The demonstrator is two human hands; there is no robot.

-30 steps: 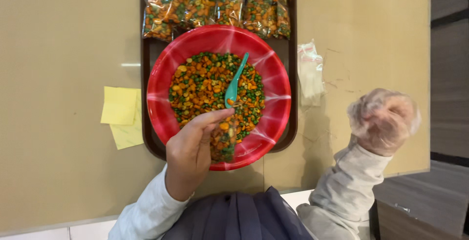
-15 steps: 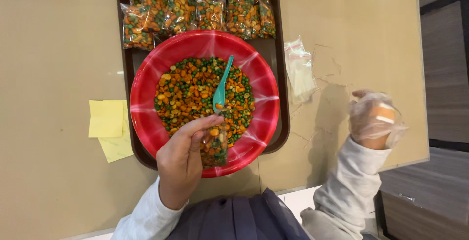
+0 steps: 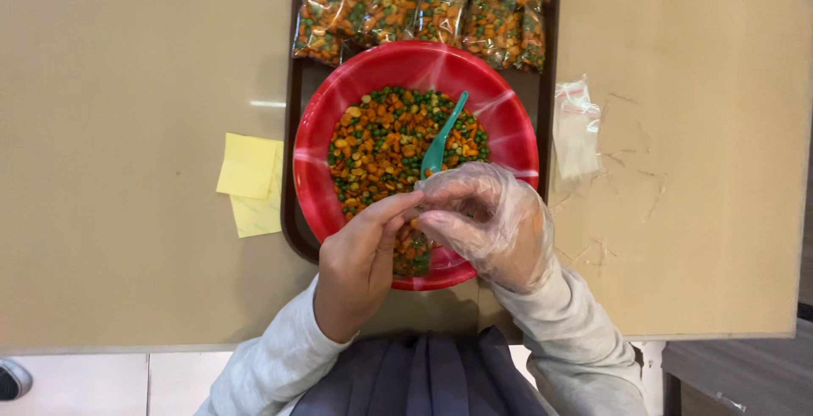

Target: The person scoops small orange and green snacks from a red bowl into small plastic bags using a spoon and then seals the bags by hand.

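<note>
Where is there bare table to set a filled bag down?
Left of the sticky notes, the table is bare. Right of the empty bags, bare out to the edge. The tray is crowded: red bowl, filled bags, and both hands over the bowl's near rim.

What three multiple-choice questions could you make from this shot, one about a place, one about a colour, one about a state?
1. Where do the yellow notes lie?
A. left of the tray
B. inside the bowl
C. on the filled bags

2. What colour is the spoon?
A. white
B. teal
C. black

3. Which hand is gloved?
A. neither
B. the left hand
C. the right hand

Answers:
1. A: the notes rest on the table, beside the left edge of the tray.
2. B: the teal handle sticks out of the vegetable mix in the red bowl.
3. C: clear plastic covers the right hand, while the left hand is bare; both pinch a small bag over the bowl.
</note>
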